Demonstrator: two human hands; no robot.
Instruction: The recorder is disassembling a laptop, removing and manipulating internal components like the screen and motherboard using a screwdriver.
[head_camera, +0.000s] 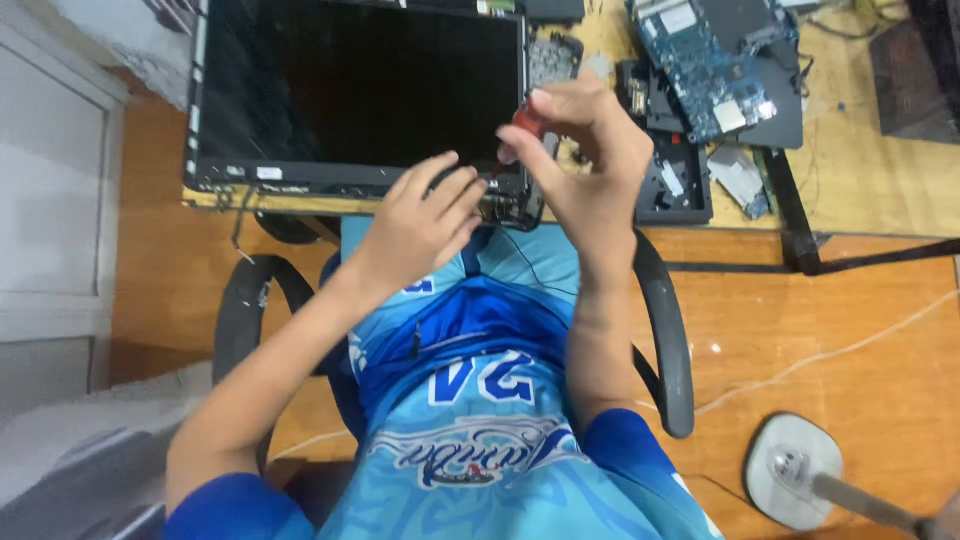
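Observation:
A black laptop screen panel (360, 90) lies flat on the wooden desk (860, 190), its near edge over the desk's front. My left hand (425, 220) rests with fingers curled on the panel's lower right corner, by the hinge. Just right of it, my right hand (590, 165) is raised over the same corner, fingers pinched on the red handle of a small screwdriver (525, 120). The screwdriver's tip is hidden behind my hands.
A blue circuit board (715, 65) and black laptop parts (675, 175) lie on the desk to the right. I sit in a chair with black armrests (670, 340). A grey round stand base (795, 470) sits on the wooden floor at lower right.

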